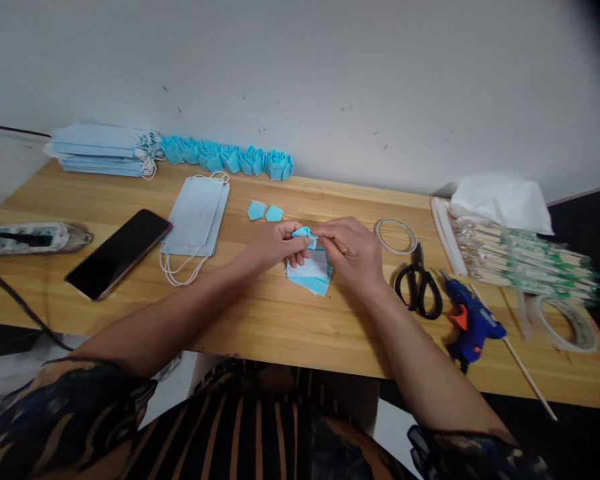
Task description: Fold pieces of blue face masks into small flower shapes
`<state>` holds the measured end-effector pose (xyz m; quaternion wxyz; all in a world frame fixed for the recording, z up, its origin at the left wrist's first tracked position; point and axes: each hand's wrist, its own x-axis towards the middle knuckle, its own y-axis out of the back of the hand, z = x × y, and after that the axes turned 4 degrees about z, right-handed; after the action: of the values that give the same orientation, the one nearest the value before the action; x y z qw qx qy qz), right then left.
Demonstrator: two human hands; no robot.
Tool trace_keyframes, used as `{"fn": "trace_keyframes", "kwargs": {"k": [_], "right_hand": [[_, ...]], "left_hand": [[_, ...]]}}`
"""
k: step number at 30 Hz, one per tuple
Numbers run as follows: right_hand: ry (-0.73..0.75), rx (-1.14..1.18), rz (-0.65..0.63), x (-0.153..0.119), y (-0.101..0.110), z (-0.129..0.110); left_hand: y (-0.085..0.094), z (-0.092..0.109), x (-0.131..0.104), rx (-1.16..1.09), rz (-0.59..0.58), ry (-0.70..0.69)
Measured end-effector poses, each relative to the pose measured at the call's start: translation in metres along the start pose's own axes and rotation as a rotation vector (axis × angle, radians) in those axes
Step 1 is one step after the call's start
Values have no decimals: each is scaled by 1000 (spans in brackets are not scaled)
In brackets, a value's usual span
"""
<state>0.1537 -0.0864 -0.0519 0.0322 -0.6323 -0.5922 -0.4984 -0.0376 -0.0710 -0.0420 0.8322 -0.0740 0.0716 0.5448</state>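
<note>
Between my hands is a small blue piece of mask fabric point(305, 233), partly folded. My left hand point(285, 243) pinches it from the left. The fingers of my right hand point(353, 250) are closed at its right edge. Below them on the table lie cut pieces of blue and white mask fabric point(310, 275), partly covered by my hands. Just beyond my left hand sit two small blue folded pieces point(265, 212). A row of blue fabric flowers point(230, 157) stands along the wall.
Left are stacked face masks point(100, 150), more masks point(195, 217), a phone point(120, 253) and a power strip point(35, 238) with a cable. Right are a tape roll point(396, 236), black scissors point(419, 287), a blue glue gun point(473, 320), a thin stick point(530, 380) and packaged wooden sticks point(525, 257).
</note>
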Motion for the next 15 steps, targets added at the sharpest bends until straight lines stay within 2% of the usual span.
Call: {"fn": "trace_keyframes", "kwargs": {"k": [4,11,15], "right_hand": [[35,26,36,-1,-1,0],[-299,231,-17,0,3,-14],[-397,283,-41,2,4,-15]], "left_hand": [[1,-1,0,-1,0,-12],[3,-2,2,30,-22,-24],[2,-1,-1,99,-43,-53]]}}
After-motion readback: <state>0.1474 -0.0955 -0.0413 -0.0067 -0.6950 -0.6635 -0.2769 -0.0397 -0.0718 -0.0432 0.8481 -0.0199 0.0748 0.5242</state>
